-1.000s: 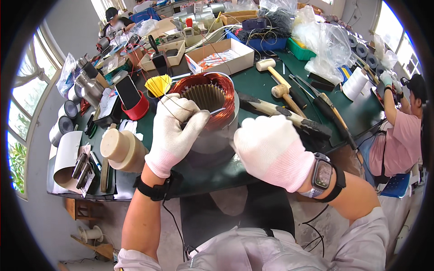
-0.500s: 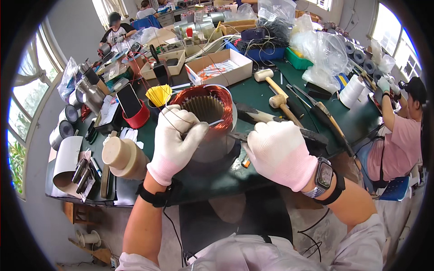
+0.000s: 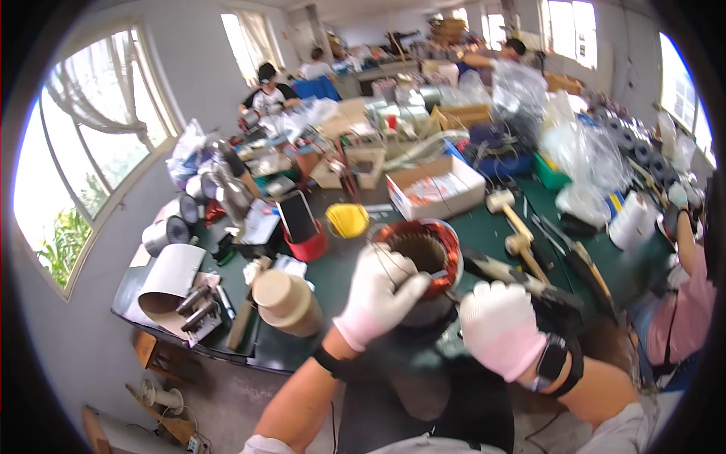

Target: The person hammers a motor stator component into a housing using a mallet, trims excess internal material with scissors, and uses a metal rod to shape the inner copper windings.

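Note:
A motor stator [image 3: 451, 253] with a ring of copper winding and a slotted core stands near the front of the table. At its left front rim is my left hand [image 3: 382, 291], in a white and pink glove, its fingers closed on thin dark wire. My right hand [image 3: 499, 325], gloved the same way, is a closed fist just right of the stator. It grips pliers [image 3: 454, 296]; only a blurred bit of their metal jaws shows toward the stator, and the handles are hidden in the fist.
Left of the stator stand a stepped beige block [image 3: 291, 303], a phone [image 3: 296, 217] in a red holder [image 3: 308, 244] and yellow slips [image 3: 348, 220]. Behind is a white box [image 3: 436, 189]. Mallets [image 3: 522, 246] and a thread cone [image 3: 628, 221] lie right. A co-worker [image 3: 677, 303] sits far right.
My view has swung left and up, so the table things sit further right and lower, and more window shows. Both hands stay closed beside the stator; the picture is more blurred.

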`<act>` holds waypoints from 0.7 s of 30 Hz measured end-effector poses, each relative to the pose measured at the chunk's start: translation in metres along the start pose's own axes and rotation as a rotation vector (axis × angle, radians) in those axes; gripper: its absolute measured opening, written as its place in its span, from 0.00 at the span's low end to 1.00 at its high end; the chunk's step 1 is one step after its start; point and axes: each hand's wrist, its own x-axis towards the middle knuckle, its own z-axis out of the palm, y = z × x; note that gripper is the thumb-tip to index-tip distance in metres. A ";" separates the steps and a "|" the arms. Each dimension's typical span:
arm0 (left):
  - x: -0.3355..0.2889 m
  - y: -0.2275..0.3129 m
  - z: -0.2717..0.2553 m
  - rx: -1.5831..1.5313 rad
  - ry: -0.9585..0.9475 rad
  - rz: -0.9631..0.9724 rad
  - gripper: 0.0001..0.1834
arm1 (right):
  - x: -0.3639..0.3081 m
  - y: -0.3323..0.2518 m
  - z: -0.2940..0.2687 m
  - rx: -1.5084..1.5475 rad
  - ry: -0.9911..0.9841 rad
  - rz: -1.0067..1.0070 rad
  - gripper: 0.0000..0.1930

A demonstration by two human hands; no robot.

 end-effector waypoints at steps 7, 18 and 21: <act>-0.010 0.012 0.006 0.009 0.124 0.029 0.06 | -0.004 -0.014 0.003 -0.054 -0.019 0.050 0.04; 0.002 0.013 -0.006 -0.063 -0.047 -0.032 0.06 | 0.025 0.034 -0.013 0.173 -0.232 0.053 0.15; -0.001 0.012 -0.004 0.000 -0.054 -0.067 0.07 | -0.006 0.029 -0.011 0.217 -0.138 0.096 0.12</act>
